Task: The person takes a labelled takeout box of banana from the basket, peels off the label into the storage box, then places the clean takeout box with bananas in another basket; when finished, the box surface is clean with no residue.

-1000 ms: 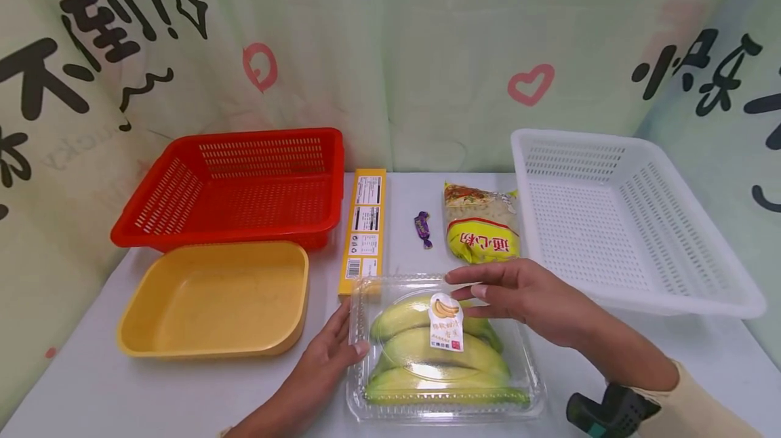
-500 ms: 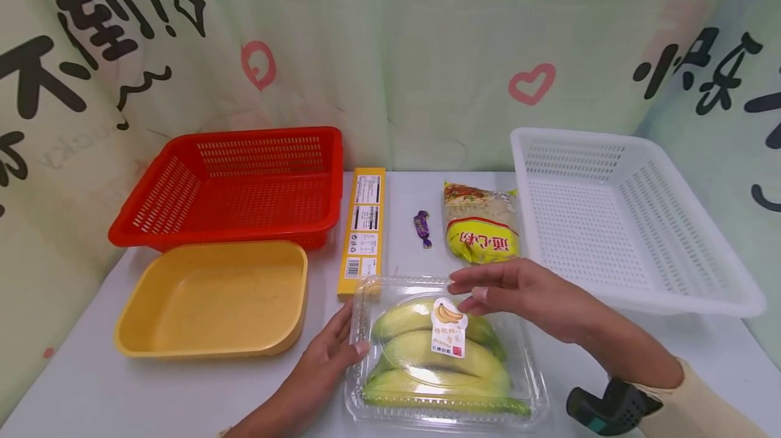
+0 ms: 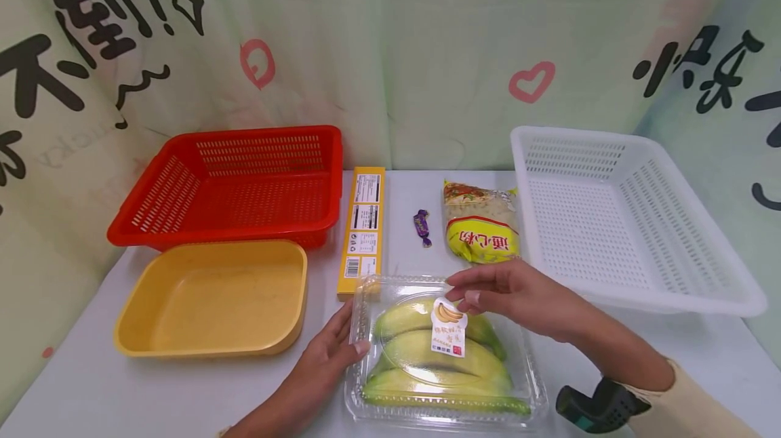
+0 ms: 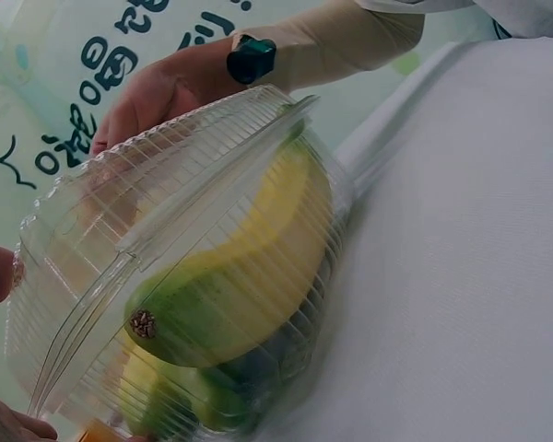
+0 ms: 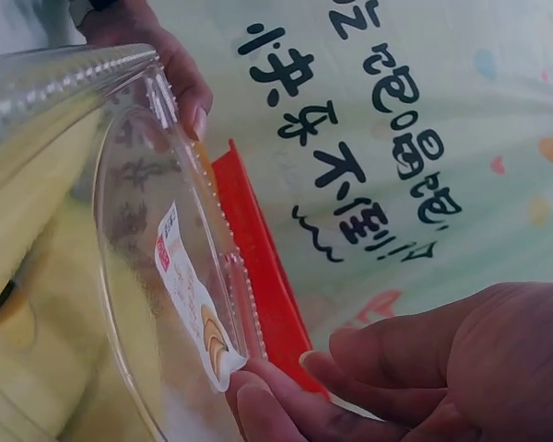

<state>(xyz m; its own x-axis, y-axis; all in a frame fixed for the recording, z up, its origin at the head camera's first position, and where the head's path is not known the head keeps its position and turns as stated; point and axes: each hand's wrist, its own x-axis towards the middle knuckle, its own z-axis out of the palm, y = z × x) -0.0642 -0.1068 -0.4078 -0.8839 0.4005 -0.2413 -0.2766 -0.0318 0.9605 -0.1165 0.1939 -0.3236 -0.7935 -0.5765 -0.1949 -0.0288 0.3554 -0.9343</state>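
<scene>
Behind everything, a printed curtain [image 3: 390, 65] is hung past the white table [image 3: 152, 397]. The far right is taken up by a white basket [image 3: 598, 234], the far left by a red basket [image 3: 268, 194]. Between the hands, at the near middle, a clear container [image 3: 427, 416] is set, with bananas [image 3: 415, 350] seen inside. A yellow tub [image 3: 213, 302] is placed left of it, just before the red basket. The container's left side is held by the left hand [image 3: 326, 353], thumb over the rim, while its far right part is overhung by the right hand [image 3: 518, 295], thumb and finger brought together. Beyond it, a bag [image 3: 481, 224] and a yellow box [image 3: 366, 234] are laid, the box's near end seen through the container's corner. On the lid, a label [image 3: 449, 329] is pinched at its far edge by the right hand. Between bag and box, a purple candy [image 3: 422, 228] is left.
</scene>
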